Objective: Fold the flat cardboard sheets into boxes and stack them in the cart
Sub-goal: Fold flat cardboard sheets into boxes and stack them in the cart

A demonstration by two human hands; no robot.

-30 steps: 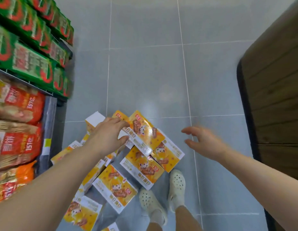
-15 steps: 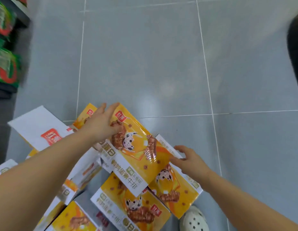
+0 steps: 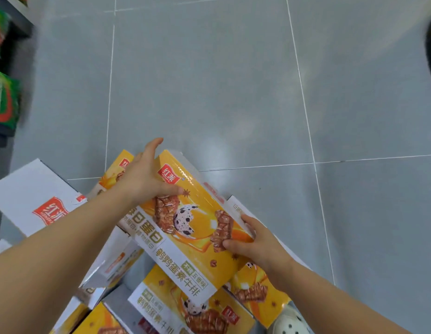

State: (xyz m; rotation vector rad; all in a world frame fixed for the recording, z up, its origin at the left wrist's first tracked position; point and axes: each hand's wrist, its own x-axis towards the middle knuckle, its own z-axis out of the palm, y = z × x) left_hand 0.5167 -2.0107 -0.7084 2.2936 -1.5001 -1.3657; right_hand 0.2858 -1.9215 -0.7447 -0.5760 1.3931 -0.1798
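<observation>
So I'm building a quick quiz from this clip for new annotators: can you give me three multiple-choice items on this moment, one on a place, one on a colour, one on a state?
1. Where does the right hand grip the top yellow box?
A. its right-hand edge
B. its far corner
C. it touches nothing

2. What colour is the logo patch on the white carton at left?
A. green
B. red
C. blue

3. How is the top yellow box being handled?
A. lying untouched on the floor
B. gripped by one hand only
C. gripped by both hands

Answers:
1. A, since the thumb lies on the printed face and the fingers wrap the right edge.
2. B, since the patch is red with white characters.
3. C, since the left hand clasps the far end while the right hand grips the near side.
</observation>
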